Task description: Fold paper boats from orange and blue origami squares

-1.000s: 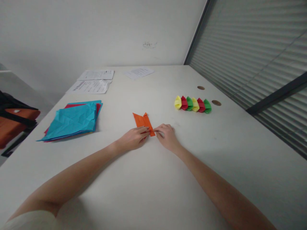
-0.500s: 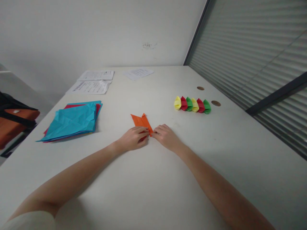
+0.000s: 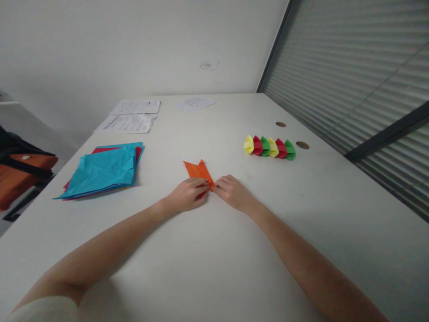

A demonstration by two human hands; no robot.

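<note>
A small folded sheet of orange paper [image 3: 195, 170] lies on the white table, its pointed corners facing away from me. My left hand [image 3: 191, 194] is closed over its near left part, fingers curled and pressing it down. My right hand [image 3: 232, 191] pinches the paper's near right corner, thumb and fingers together. The fingertips of both hands almost meet there, and they hide the near edge of the paper. To the right and farther off sits a row of several folded paper pieces [image 3: 269, 147] in yellow, red and green.
At the left lies a stack of crinkled coloured paper [image 3: 106, 170], blue on top with red beneath. Printed sheets [image 3: 129, 123] rest toward the back, with another sheet [image 3: 195, 104] near the wall. Two round brown spots [image 3: 302, 145] mark the table's right side, beside window blinds [image 3: 362, 67].
Both hands keep their hold on the orange paper, nearly still. The whole view has shifted very slightly.
</note>
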